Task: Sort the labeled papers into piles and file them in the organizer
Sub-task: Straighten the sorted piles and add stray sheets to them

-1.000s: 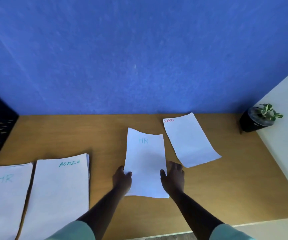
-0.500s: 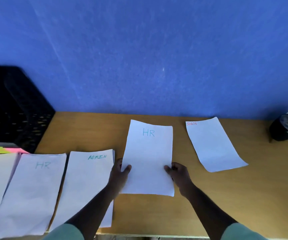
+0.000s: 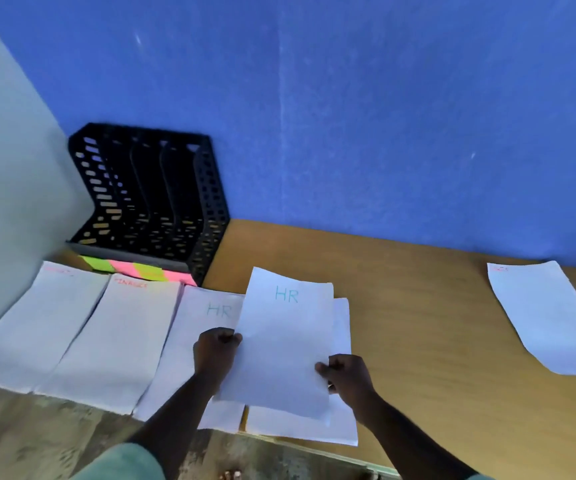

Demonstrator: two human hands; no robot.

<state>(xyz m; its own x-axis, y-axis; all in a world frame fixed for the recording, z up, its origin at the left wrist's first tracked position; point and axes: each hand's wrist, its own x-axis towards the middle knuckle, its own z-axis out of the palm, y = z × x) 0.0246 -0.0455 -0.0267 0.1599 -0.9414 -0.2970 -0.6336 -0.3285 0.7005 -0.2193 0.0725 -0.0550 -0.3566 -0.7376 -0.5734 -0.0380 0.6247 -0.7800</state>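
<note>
Left hand (image 3: 215, 351) and right hand (image 3: 347, 375) pinching HR sheet (image 3: 284, 344) edges, above HR pile (image 3: 193, 344)

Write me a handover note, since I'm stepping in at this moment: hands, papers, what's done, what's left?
Left hand and right hand: both grip the held HR sheet by its side edges, above the desk.
HR pile lies just left of it; another pile is underneath.
Two red-labelled piles sit further left; one loose sheet far right.
Organizer looks empty.
Left: drop the sheet on HR, sort the loose one, file all.
</note>
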